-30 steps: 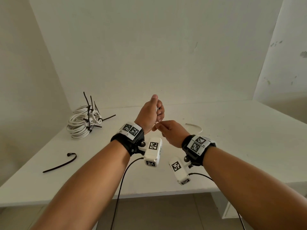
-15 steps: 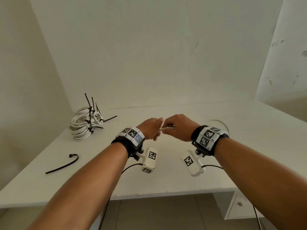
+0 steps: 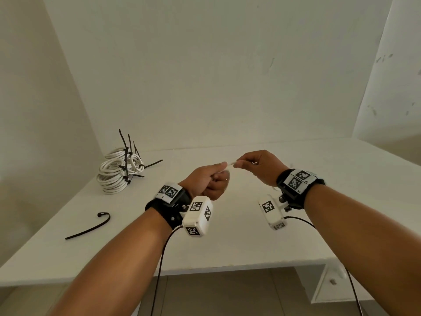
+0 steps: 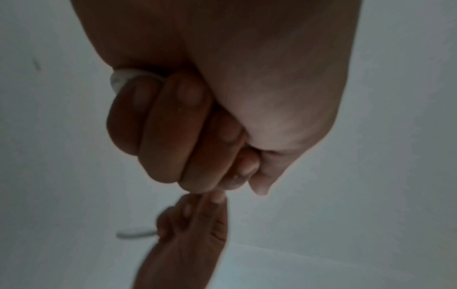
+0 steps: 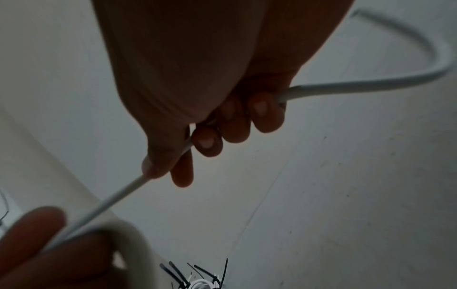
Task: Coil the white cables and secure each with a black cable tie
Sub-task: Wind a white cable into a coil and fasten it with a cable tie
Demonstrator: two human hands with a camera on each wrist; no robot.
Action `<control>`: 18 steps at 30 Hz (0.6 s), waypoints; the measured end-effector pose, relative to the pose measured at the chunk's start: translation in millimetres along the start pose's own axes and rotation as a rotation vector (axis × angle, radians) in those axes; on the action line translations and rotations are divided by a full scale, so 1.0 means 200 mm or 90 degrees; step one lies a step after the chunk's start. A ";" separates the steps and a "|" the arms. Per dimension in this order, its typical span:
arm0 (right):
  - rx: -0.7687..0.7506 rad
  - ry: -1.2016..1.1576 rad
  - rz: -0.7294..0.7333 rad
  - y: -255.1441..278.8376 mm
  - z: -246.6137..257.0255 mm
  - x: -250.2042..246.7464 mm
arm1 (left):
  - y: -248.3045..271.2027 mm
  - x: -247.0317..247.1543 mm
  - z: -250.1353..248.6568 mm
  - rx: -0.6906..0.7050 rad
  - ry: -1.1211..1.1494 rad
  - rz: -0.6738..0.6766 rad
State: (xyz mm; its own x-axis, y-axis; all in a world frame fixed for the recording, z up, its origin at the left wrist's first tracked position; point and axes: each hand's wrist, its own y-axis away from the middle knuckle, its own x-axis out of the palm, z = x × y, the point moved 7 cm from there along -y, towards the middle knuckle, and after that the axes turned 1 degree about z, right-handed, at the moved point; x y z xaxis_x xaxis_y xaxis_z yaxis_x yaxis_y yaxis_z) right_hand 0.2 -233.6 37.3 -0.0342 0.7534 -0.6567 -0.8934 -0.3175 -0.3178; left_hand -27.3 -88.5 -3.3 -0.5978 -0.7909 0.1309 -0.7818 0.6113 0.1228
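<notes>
A loose white cable (image 3: 230, 165) runs between my two hands above the white table (image 3: 296, 236). My left hand (image 3: 210, 180) is a fist round one end of it; a bit of cable (image 4: 123, 77) shows at the index finger. My right hand (image 3: 255, 164) pinches the cable (image 5: 128, 192) between thumb and fingers, and the rest (image 5: 371, 82) trails off behind the palm in a loop. A pile of coiled white cables (image 3: 118, 172) bound with black ties sits at the back left. One loose black cable tie (image 3: 87, 227) lies on the table's left side.
White walls close in the table at the back, left and right. The front edge of the table (image 3: 205, 269) is just below my wrists. Black camera leads (image 3: 159, 270) hang from both wrists over that edge.
My hands have drawn apart, the right one moving right and up, so a short stretch of white cable now shows between them. The left fist has dropped lower since a second ago.
</notes>
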 end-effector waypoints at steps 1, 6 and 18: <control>0.010 -0.010 0.001 0.01 -0.01 0.00 | 0.01 0.02 -0.01 0.011 0.037 0.019; 0.033 -0.085 0.000 0.02 -0.01 0.08 | 0.05 0.09 -0.12 0.112 0.163 0.046; -0.005 0.069 0.081 0.09 0.10 0.32 | 0.00 0.03 -0.27 0.300 -0.091 -0.285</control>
State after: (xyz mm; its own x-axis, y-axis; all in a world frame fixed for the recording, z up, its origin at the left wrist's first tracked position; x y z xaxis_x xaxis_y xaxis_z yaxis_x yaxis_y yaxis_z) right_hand -26.8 -178.6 3.8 -0.0983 0.6406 -0.7616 -0.8812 -0.4117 -0.2326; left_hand -20.7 -92.0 49.8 -0.1903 -0.9812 0.0319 -0.9343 0.1710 -0.3129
